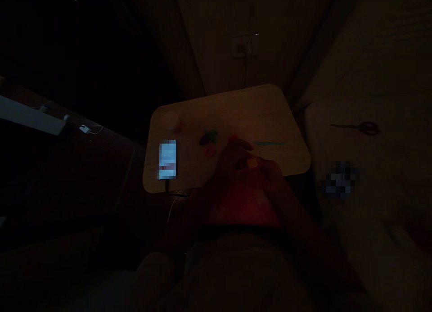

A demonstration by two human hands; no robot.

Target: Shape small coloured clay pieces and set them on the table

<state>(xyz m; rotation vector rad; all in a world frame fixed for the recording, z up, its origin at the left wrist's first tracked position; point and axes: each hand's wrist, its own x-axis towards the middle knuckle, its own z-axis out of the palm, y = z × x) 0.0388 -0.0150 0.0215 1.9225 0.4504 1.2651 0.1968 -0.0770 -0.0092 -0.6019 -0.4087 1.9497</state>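
Note:
In the dim head view both of my hands meet over the near edge of a small wooden table. Between them is a small yellow-orange piece (252, 163), possibly soft or block-shaped; its kind is too dark to make out. My left hand (231, 161) curls around it from the left, with the fingers bent. From the right, the fingers of my right hand (272, 173) pinch against it. A red lump (232, 137) lies just beyond my left hand. To its left are a green piece (211, 134), a dark piece (204, 140) and a red ring-like piece (209, 151).
On the table (249, 105) are a teal strip (269, 143), a round pale tub (170, 120) and a lit phone (168, 160) with a cable. Scissors (366, 128) lie on the pale surface at right. A wall socket (245, 46) holds a plugged cord.

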